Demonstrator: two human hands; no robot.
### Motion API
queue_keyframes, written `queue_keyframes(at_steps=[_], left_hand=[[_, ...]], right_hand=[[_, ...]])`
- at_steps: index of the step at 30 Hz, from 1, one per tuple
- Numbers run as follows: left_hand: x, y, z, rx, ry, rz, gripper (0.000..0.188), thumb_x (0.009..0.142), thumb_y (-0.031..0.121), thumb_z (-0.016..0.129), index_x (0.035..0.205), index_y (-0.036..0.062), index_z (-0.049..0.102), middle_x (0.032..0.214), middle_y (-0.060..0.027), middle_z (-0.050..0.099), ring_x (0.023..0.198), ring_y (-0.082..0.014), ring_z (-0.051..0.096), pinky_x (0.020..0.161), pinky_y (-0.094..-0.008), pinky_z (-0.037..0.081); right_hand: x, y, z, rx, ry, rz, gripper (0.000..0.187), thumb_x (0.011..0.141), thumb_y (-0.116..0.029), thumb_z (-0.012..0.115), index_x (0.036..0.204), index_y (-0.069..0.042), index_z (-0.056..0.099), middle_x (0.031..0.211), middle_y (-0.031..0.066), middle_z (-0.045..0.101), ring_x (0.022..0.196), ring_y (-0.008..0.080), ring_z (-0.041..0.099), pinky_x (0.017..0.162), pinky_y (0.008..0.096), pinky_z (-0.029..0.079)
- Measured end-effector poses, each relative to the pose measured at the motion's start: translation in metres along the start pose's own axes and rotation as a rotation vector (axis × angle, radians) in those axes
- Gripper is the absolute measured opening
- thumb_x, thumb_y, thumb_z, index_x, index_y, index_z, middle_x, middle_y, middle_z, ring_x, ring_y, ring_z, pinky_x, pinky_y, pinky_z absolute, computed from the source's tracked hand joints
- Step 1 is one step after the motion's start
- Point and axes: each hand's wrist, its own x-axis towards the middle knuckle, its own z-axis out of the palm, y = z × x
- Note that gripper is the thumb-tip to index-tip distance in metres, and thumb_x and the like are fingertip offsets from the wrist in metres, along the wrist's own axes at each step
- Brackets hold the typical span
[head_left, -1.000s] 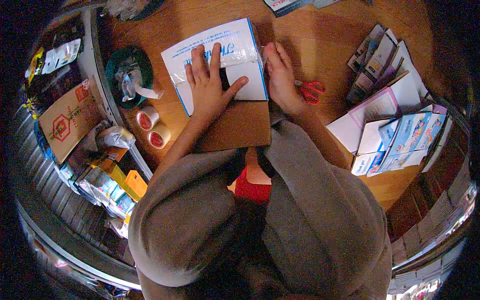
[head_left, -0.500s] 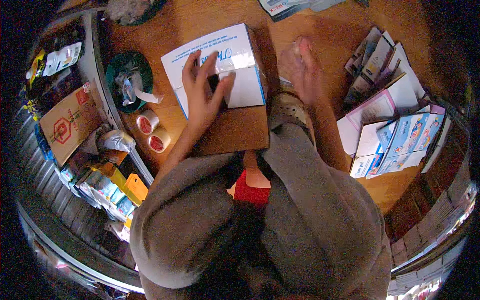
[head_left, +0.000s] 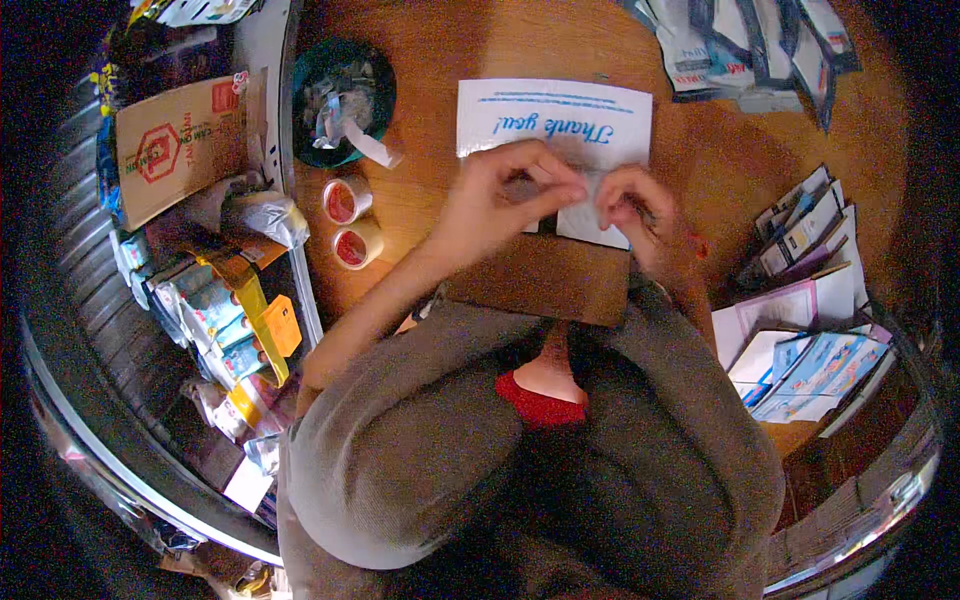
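A cardboard box (head_left: 540, 275) stands in front of me on the floor, its brown side toward me and its white top (head_left: 560, 105) printed in blue. My left hand (head_left: 510, 190) is over the top, thumb and fingertips pinched together. Close beside it, my right hand (head_left: 642, 212) curls its fingers inward in a pinch near the top's right edge. The two sets of fingertips almost meet. Whatever is between them, if anything, is too small or hidden to make out. Beneath the hands, part of the white top is covered.
Two tape rolls (head_left: 352, 245) stand left of the box, below a dark green bin (head_left: 378, 100) with scraps. A brown carton (head_left: 185, 150) and packets fill the left shelf. Folded cardboard pieces (head_left: 780, 310) lie right; grey-white bags (head_left: 740, 60) lie far right. My knees flank the box.
My right hand has come from the far right side onto the box top, beside the left. The left hand has gone from spread fingers to a pinch. The view has shifted.
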Motion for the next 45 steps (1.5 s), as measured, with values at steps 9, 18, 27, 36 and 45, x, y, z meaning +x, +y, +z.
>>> queue_keyframes(at_steps=[9,18,27,36,45], left_hand=[[0.008,-0.078,-0.189,0.939,0.775,0.316,0.009,0.078,0.009,0.061,0.086,0.0046,0.063,0.082,-0.0087,0.06,0.073,-0.022,0.056,0.067,-0.0309,0.045],[0.011,-0.253,-0.269,1.308,0.301,-0.179,0.021,0.079,0.02,0.052,0.091,0.0052,0.061,0.08,-0.0212,0.062,0.075,-0.039,0.06,0.066,-0.0474,0.048],[-0.001,-0.215,-0.271,1.242,0.135,-0.103,0.018,0.079,0.015,0.052,0.092,0.0071,0.062,0.082,-0.0199,0.062,0.076,-0.0372,0.06,0.067,-0.0444,0.049],[-0.011,-0.046,-0.111,0.826,0.198,0.465,0.032,0.075,0.025,0.065,0.104,0.0126,0.06,0.104,-0.0067,0.059,0.092,-0.0241,0.058,0.079,-0.0344,0.046],[-0.005,-0.061,-0.09,1.231,-0.014,0.592,0.038,0.075,0.026,0.061,0.112,0.0204,0.056,0.113,-0.0011,0.055,0.1,-0.0197,0.056,0.081,-0.0312,0.048]], right_hand=[[-0.012,0.018,-0.018,0.303,0.643,0.284,0.021,0.091,-0.022,0.05,0.086,-0.002,0.053,0.079,0.0043,0.055,0.076,0.0125,0.053,0.063,0.0213,0.044],[-0.015,0.034,-0.024,0.103,0.719,0.34,0.016,0.09,-0.013,0.05,0.095,0.002,0.054,0.091,0.0078,0.057,0.085,0.0151,0.055,0.068,0.0216,0.047],[-0.017,0.021,-0.043,-0.035,0.416,0.187,0.019,0.089,-0.019,0.053,0.091,-0.001,0.058,0.076,0.0042,0.056,0.068,0.0097,0.05,0.058,0.0221,0.04],[-0.01,0.026,-0.04,-0.535,0.655,0.201,0.017,0.089,-0.017,0.052,0.096,-0.001,0.055,0.072,0.0037,0.055,0.061,0.0084,0.045,0.052,0.0205,0.035],[-0.012,0.028,-0.041,-0.34,0.46,0.175,0.016,0.087,-0.011,0.053,0.099,-0.001,0.055,0.079,0.0053,0.057,0.063,0.0114,0.05,0.055,0.0222,0.041]])
